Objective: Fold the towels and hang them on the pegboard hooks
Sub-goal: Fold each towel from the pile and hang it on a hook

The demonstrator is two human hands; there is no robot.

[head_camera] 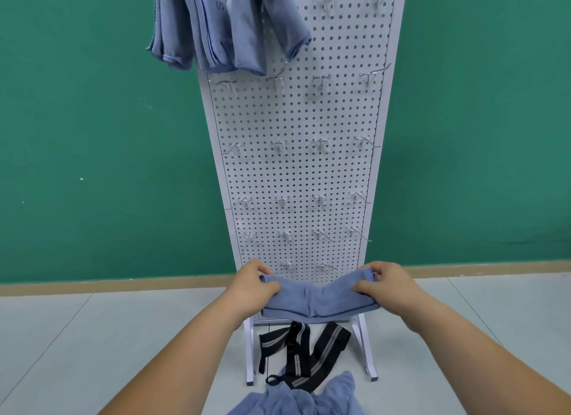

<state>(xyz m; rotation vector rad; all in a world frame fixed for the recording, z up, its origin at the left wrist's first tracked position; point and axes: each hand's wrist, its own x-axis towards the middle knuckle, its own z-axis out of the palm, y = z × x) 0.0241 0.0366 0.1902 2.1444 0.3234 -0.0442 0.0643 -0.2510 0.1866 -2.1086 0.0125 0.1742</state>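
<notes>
A folded blue towel [318,300] is stretched between both hands in front of the base of the white pegboard [296,167]. My left hand [253,286] grips its left end and my right hand [386,286] grips its right end; the towel sags in the middle. Two blue towels [216,25] hang from hooks at the top left of the pegboard. Another blue towel [296,399] lies crumpled on the floor at the bottom edge. Several rows of bare metal hooks [279,146] stick out of the board.
Black straps with grey stripes [301,349] lie on the floor between the pegboard's white legs [248,353]. A green wall [108,136] stands behind the board, with a tan baseboard and pale floor tiles [92,337] below.
</notes>
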